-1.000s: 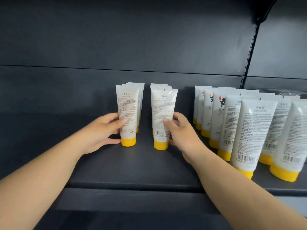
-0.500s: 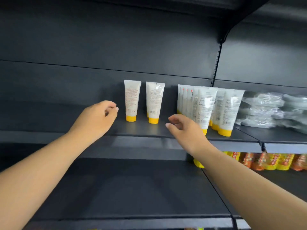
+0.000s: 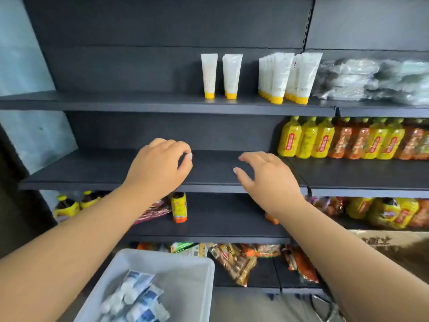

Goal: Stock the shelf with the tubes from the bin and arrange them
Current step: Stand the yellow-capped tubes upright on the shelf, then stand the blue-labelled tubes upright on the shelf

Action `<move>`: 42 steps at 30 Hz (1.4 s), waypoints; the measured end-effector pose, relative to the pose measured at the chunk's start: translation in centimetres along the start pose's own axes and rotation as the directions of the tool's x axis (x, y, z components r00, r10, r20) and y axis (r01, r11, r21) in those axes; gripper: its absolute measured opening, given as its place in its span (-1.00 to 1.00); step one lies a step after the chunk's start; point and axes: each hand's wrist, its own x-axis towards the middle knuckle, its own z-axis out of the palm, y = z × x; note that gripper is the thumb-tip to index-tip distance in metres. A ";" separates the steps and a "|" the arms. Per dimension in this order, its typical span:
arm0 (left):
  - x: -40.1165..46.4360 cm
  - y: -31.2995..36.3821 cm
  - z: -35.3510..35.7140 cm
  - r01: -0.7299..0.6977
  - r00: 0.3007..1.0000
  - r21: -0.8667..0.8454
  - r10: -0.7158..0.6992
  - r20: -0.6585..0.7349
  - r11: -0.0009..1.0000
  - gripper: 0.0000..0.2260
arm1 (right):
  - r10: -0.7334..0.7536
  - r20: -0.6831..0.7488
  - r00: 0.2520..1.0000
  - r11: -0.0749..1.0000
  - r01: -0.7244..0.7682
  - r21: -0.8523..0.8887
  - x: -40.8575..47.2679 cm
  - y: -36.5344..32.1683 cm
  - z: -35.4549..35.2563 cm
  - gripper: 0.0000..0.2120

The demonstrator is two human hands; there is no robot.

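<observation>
White tubes with yellow caps stand on the upper dark shelf (image 3: 139, 103): two short rows (image 3: 219, 76) on the left and a larger group (image 3: 287, 77) to their right. A pale grey bin (image 3: 199, 275) at the bottom holds several blue-and-white tubes (image 3: 137, 296). My left hand (image 3: 160, 170) hangs in front of the middle shelf with fingers loosely curled and holds nothing. My right hand (image 3: 267, 175) is beside it, fingers relaxed and spread, also holding nothing.
Clear plastic packets (image 3: 376, 80) lie right of the yellow-capped tubes. Yellow and orange bottles (image 3: 348, 140) fill the right of the middle shelf (image 3: 92, 173). Lower shelves hold bottles (image 3: 179, 206) and snack bags (image 3: 234, 259). A cardboard box (image 3: 390, 245) sits at the right.
Both hands let go of the front yellow-capped tubes and drew back and down from the upper shelf. The view pulled away, and the bin came into sight.
</observation>
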 end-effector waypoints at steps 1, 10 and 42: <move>-1.7 -0.4 -0.1 0.020 1.000 -0.004 -0.020 0.022 1.000 -0.69 | 0.003 0.023 1.000 1.000 -0.004 0.008 -1.3 -0.6 0.7 -0.62; -13.3 -7.8 3.5 0.148 0.966 -0.010 -0.142 0.218 0.989 -0.59 | 0.077 0.250 0.965 0.991 -0.103 0.090 -6.4 -5.0 10.3 -0.66; -30.1 -31.8 36.2 0.927 0.247 0.064 -0.732 0.635 0.369 -0.70 | 0.614 0.779 -0.124 0.028 -0.983 -0.179 -12.2 -12.3 60.7 -0.68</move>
